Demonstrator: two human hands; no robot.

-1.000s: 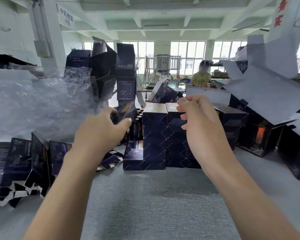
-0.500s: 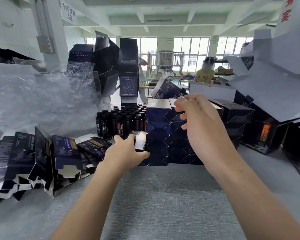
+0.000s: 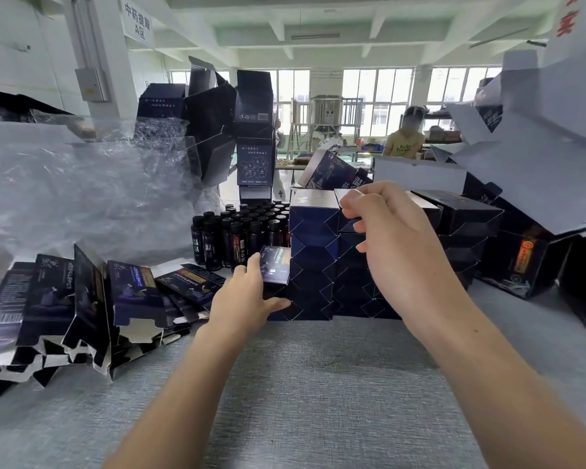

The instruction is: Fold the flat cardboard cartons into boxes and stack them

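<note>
My left hand (image 3: 244, 299) holds a small folded dark blue box (image 3: 275, 265) against the left side of a stack of folded blue boxes (image 3: 313, 258) in the middle of the table. My right hand (image 3: 391, 245) hovers in front of the stack's right column with its fingers curled and nothing visible in them. A heap of flat dark cartons (image 3: 82, 306) leans at the left.
Several dark bottles (image 3: 241, 231) stand behind the stack. Crumpled clear plastic wrap (image 3: 65, 184) fills the left. Larger dark boxes (image 3: 521, 258) and white-backed cartons (image 3: 538, 147) pile up at the right. The grey table (image 3: 318, 384) stretches toward me. A person in yellow sits far behind.
My left hand came down from the upper left with the small box and brought it to the left side of the stack. My right hand stayed near the stack's top.
</note>
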